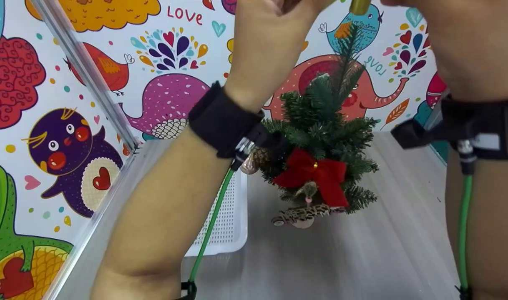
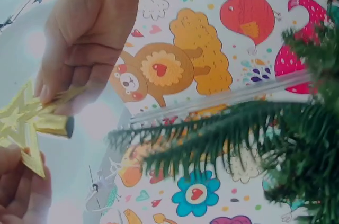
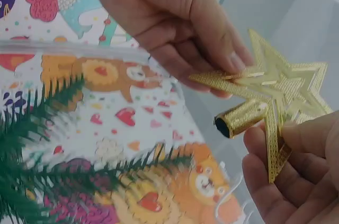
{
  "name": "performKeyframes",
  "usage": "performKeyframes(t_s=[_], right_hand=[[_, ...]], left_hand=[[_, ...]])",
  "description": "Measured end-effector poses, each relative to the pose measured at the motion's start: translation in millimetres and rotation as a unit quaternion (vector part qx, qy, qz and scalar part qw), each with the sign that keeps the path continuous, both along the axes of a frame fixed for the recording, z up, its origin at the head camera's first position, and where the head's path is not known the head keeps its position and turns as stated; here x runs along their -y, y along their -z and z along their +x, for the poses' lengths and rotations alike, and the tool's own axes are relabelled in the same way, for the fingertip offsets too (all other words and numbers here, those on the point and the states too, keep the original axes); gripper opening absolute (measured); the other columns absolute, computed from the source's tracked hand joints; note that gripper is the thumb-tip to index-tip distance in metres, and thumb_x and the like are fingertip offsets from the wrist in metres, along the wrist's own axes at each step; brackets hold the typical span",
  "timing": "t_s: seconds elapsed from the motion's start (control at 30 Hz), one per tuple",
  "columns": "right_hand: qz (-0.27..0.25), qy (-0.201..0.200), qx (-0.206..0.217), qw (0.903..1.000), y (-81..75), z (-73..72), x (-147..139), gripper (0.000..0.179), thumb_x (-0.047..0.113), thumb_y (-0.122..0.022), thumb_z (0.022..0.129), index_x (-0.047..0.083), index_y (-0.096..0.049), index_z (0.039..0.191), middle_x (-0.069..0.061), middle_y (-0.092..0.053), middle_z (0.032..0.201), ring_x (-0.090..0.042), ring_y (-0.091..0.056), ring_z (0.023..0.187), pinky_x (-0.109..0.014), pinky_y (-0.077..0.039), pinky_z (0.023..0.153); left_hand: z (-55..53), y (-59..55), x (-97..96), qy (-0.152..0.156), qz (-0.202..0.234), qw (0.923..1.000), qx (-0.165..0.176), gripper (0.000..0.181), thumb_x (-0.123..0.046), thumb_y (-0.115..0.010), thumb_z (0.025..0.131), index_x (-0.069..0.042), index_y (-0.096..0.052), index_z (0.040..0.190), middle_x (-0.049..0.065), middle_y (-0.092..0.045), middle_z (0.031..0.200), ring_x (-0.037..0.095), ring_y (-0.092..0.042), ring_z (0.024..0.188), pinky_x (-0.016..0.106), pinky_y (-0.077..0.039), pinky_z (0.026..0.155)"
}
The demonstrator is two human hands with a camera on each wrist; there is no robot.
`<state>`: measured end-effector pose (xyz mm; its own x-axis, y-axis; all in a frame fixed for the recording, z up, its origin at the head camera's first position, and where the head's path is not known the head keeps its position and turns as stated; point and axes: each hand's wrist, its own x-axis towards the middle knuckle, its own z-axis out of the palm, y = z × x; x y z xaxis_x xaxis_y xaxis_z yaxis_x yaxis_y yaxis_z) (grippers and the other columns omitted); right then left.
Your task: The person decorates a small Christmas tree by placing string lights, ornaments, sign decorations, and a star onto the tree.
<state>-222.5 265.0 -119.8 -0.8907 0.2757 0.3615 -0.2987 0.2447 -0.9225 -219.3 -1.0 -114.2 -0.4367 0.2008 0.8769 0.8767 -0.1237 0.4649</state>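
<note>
A gold star tree topper (image 3: pixel 288 89) is held between both hands above the Christmas tree (image 1: pixel 325 112). My left hand (image 3: pixel 180 23) pinches one star point between thumb and fingers. My right hand (image 3: pixel 302 171) grips another point, its thumb on the front. The hollow gold socket (image 1: pixel 359 6) under the star is apart from the tree's top sprig (image 1: pixel 349 54), just above it in the head view. That view cuts off most of both hands at its top edge. A red bow (image 1: pixel 314 171) and a "Merry Christmas" sign (image 1: pixel 308 213) hang on the tree's front.
A white perforated basket (image 1: pixel 239 233) stands left of the tree, partly behind my left forearm. A pine cone (image 1: pixel 260 156) and a pinkish bauble (image 1: pixel 249 166) show beside the left wristband. Cartoon-printed walls (image 1: pixel 166 54) surround the grey table (image 1: pixel 320 266).
</note>
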Motion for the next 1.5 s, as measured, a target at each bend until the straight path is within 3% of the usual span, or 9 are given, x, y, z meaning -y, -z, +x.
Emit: performKeyframes(t_s=[0.07, 0.1, 0.23, 0.33, 0.5, 0.73, 0.97, 1.3, 1.5], right_hand=[[0.008, -0.038, -0.047, 0.9981, -4.2, -8.5, 9.2, 0.072, 0.039, -0.087, 0.082, 0.029, -0.054, 0.144, 0.004, -0.063, 0.139, -0.013, -0.062, 0.116, -0.015, -0.058, 0.084], [0.037, -0.067, -0.104, 0.9916, -5.0, -9.2, 17.1, 0.064, 0.033, -0.084, 0.087, 0.025, -0.058, 0.144, -0.001, -0.064, 0.137, -0.017, -0.062, 0.116, -0.016, -0.057, 0.083], [0.096, -0.169, -0.235, 0.9523, -3.7, -4.6, 51.9, 0.029, 0.014, -0.071, 0.098, 0.005, -0.072, 0.126, -0.012, -0.075, 0.122, -0.026, -0.069, 0.108, -0.024, -0.056, 0.093], [0.101, -0.178, -0.189, 0.9606, 7.5, -0.6, 59.4, 0.019, 0.008, -0.067, 0.1, 0.002, -0.075, 0.116, -0.004, -0.08, 0.103, -0.012, -0.069, 0.077, -0.016, -0.053, 0.077], [0.136, -0.187, -0.136, 0.9633, 27.2, -6.8, 58.9, 0.016, 0.012, -0.066, 0.101, 0.002, -0.078, 0.106, 0.002, -0.077, 0.083, -0.008, -0.031, 0.046, -0.021, -0.03, 0.049], [0.135, -0.202, -0.102, 0.9646, 38.6, -10.3, 61.2, 0.021, 0.021, -0.074, 0.097, 0.0, -0.077, 0.1, 0.002, -0.065, 0.068, -0.012, -0.024, 0.048, -0.027, -0.023, 0.05], [0.137, -0.209, -0.078, 0.9651, 44.5, -8.7, 61.1, 0.027, 0.025, -0.073, 0.097, 0.001, -0.076, 0.107, -0.002, -0.078, 0.085, -0.011, -0.058, 0.055, -0.021, -0.047, 0.058], [0.235, -0.182, -0.064, 0.9527, 51.4, -6.8, 56.1, 0.021, 0.025, -0.07, 0.101, 0.009, -0.08, 0.109, 0.002, -0.071, 0.086, -0.014, -0.037, 0.054, -0.027, -0.033, 0.051], [0.246, -0.186, -0.064, 0.949, 52.5, -5.6, 56.5, 0.02, 0.026, -0.07, 0.1, 0.011, -0.081, 0.108, 0.003, -0.064, 0.072, -0.014, -0.047, 0.056, -0.024, -0.039, 0.055]], left_hand=[[-8.6, -0.5, 0.4, -0.001, -0.001, 1.0, 0.001, 0.038, -0.004, -0.07, 0.098, 0.008, -0.063, 0.132, 0.01, -0.074, 0.108, 0.01, -0.071, 0.099, 0.025, -0.053, 0.102], [-11.8, 1.1, 1.1, -0.011, -0.004, 0.9999, 0.01, 0.037, -0.005, -0.069, 0.098, 0.008, -0.063, 0.132, 0.011, -0.074, 0.109, 0.01, -0.07, 0.099, 0.024, -0.053, 0.102], [-20.7, 14.3, 6.8, -0.066, -0.022, 0.9945, 0.078, 0.029, -0.006, -0.065, 0.101, 0.006, -0.068, 0.128, 0.015, -0.072, 0.121, 0.011, -0.069, 0.11, 0.022, -0.053, 0.102], [-25.0, 27.3, 10.7, -0.098, -0.038, 0.9848, 0.139, 0.026, -0.006, -0.065, 0.101, 0.004, -0.069, 0.125, 0.014, -0.073, 0.118, 0.014, -0.07, 0.104, 0.022, -0.055, 0.095], [-25.5, 49.1, 17.0, -0.114, -0.052, 0.9717, 0.2, 0.023, -0.007, -0.068, 0.1, 0.001, -0.072, 0.122, 0.012, -0.075, 0.113, 0.016, -0.071, 0.097, 0.023, -0.057, 0.09], [-17.7, 65.6, 25.1, -0.122, -0.061, 0.9697, 0.203, 0.026, -0.011, -0.067, 0.101, 0.0, -0.071, 0.125, 0.011, -0.074, 0.116, 0.014, -0.07, 0.1, 0.024, -0.056, 0.092], [-13.6, 72.6, 25.2, -0.126, -0.056, 0.9706, 0.198, 0.028, -0.01, -0.067, 0.101, 0.001, -0.07, 0.127, 0.012, -0.074, 0.114, 0.015, -0.069, 0.096, 0.025, -0.056, 0.087], [-16.7, 95.9, 23.6, -0.132, -0.065, 0.9703, 0.192, 0.027, -0.01, -0.066, 0.102, 0.003, -0.07, 0.125, 0.013, -0.074, 0.115, 0.014, -0.07, 0.1, 0.024, -0.056, 0.089], [-18.9, 104.5, 24.7, -0.131, -0.06, 0.9711, 0.19, 0.027, -0.009, -0.066, 0.101, 0.004, -0.071, 0.124, 0.014, -0.076, 0.117, 0.015, -0.072, 0.099, 0.024, -0.058, 0.087]])
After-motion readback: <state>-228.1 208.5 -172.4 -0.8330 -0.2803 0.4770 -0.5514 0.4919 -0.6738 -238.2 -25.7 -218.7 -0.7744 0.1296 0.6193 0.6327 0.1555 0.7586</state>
